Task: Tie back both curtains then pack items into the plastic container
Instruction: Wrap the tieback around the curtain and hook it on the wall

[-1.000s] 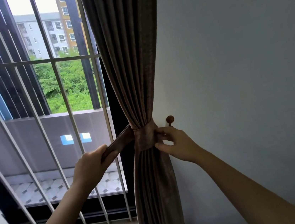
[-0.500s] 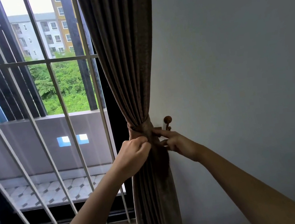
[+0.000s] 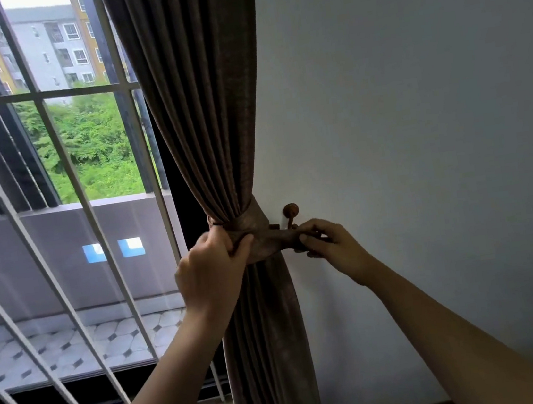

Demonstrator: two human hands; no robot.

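A brown curtain [image 3: 206,108] hangs gathered at the window's right side, against the wall. A matching fabric tieback [image 3: 254,226] wraps round its waist. My left hand [image 3: 213,272] grips the tieback at the front left of the bundle. My right hand [image 3: 327,244] pinches the tieback's right end just below a brown wooden wall hook [image 3: 290,212]. Whether the end is looped over the hook is hidden by my fingers. No plastic container is in view.
White window bars [image 3: 64,179] cover the glass to the left, with a balcony wall and tiled floor behind. A plain white wall [image 3: 415,116] fills the right. A dark skirting strip runs along the wall's foot at lower right.
My left hand swung the loose tieback end from the left across the curtain's front and now holds it at the bundle. My right hand shifted to the strap end by the hook.
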